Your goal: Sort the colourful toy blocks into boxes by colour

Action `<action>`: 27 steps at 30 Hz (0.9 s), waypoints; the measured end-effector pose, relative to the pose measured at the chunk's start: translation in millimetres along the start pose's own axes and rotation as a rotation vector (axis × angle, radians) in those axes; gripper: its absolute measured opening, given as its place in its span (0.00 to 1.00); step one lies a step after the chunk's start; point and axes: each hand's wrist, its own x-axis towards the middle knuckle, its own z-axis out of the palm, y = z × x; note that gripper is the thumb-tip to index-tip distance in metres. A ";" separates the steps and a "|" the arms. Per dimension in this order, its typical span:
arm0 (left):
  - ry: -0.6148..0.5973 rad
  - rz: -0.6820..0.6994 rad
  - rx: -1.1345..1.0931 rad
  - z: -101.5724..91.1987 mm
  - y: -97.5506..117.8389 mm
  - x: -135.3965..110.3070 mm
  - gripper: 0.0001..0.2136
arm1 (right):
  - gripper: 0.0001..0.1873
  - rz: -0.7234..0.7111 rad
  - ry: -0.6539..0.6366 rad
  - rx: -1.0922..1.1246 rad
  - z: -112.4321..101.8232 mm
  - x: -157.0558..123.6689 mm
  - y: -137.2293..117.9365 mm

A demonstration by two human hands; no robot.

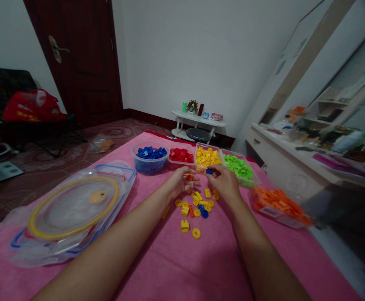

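My left hand (180,183) is turned palm up, its fingers loosely curled, with a small orange toy brick (189,177) resting in it. Between the fingertips of my right hand (225,183) is a small blue toy brick (209,171). Both hands are above the pink cloth, just in front of the filled tubs. Below them lies a loose group of yellow bricks (185,225), yellow rings (196,233), an orange brick (191,211) and round blue pieces (204,213).
Behind my hands stand a round tub of blue bricks (135,161), then tubs of red bricks (181,155), yellow bricks (208,156) and green bricks (238,168). An orange brick tub (279,205) sits at the right edge. Stacked clear lids (75,209) cover the left side.
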 end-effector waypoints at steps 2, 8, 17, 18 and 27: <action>-0.082 -0.108 -0.109 2.0 0.4 -3.3 0.13 | 0.15 -0.075 0.003 0.154 -2.2 0.3 -15.4; -0.148 -0.089 -0.268 2.7 5.4 -2.6 0.08 | 0.14 -0.170 -0.010 0.298 -5.0 -3.6 -40.0; 0.291 0.369 -0.056 3.2 63.6 -12.8 0.07 | 0.09 -0.145 -0.037 0.322 -0.4 -2.9 -33.4; 0.321 0.374 -0.084 1.3 71.5 -11.8 0.08 | 0.09 -0.148 -0.041 0.322 0.0 -3.2 -33.9; 0.472 0.213 -0.178 -29.1 142.4 -0.3 0.21 | 0.08 -0.139 0.003 0.297 -5.9 -2.7 -33.4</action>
